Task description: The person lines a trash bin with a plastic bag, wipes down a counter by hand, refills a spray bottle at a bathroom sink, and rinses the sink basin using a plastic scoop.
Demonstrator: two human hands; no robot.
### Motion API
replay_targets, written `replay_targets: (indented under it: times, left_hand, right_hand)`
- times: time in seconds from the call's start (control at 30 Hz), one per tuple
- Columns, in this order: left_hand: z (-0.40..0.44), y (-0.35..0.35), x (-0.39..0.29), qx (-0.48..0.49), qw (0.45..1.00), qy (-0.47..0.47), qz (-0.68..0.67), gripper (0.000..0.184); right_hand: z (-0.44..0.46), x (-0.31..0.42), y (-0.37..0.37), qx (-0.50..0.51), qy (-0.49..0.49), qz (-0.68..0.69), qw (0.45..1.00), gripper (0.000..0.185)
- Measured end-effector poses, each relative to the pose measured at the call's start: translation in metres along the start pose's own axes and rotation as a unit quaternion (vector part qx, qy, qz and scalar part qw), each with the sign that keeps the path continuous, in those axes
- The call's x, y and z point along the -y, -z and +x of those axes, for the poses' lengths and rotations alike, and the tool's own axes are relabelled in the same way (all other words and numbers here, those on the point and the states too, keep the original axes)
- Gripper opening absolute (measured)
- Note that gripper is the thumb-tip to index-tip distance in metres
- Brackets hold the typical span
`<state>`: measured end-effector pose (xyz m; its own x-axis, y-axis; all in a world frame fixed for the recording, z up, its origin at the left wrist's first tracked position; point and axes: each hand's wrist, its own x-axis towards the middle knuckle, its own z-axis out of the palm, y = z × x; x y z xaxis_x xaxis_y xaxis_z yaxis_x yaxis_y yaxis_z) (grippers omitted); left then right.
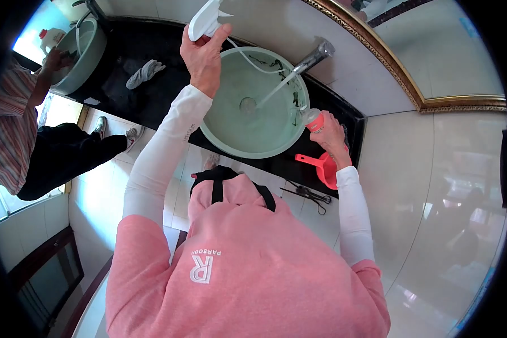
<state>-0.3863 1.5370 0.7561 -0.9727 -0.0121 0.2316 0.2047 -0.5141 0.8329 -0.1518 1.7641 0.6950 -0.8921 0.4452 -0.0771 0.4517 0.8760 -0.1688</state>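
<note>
My left hand (204,59) is closed on a white spray head (204,22), raised over the basin's back left rim. From the head a thin white tube (253,66) curves across the basin. Water runs from the chrome faucet (315,55) into the round pale green basin (219,132). At the basin's right rim, my right hand (329,135) is wrapped round a bottle (314,120) with a red label. Just below that hand, a red scoop (321,165) lies on the black counter.
A co-worker in a striped shirt (8,112) stands at a second basin (84,67) on the left, near a white jug (52,38). A grey cloth (145,74) lies between the basins. A gold-framed mirror (462,105) hangs at the right.
</note>
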Motion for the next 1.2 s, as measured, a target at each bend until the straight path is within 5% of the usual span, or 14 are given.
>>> replay_targets:
  times: [0.53,0.9,1.2]
  left_hand:
    - [-0.004,-0.013,-0.006,0.068,0.998,0.005,-0.009,0.04]
    - [-0.01,-0.031,-0.033,0.117,0.993,0.016,0.015,0.037]
    - [-0.012,-0.046,-0.042,0.186,0.981,0.009,0.046,0.038]
  right_hand:
    - [-0.012,0.001,0.001,-0.017,-0.012,0.01,1.0,0.054]
    - [-0.013,0.016,-0.008,-0.096,-0.005,0.2,0.975,0.054]
    - [-0.011,0.022,-0.014,-0.162,0.052,0.214,0.962,0.052]
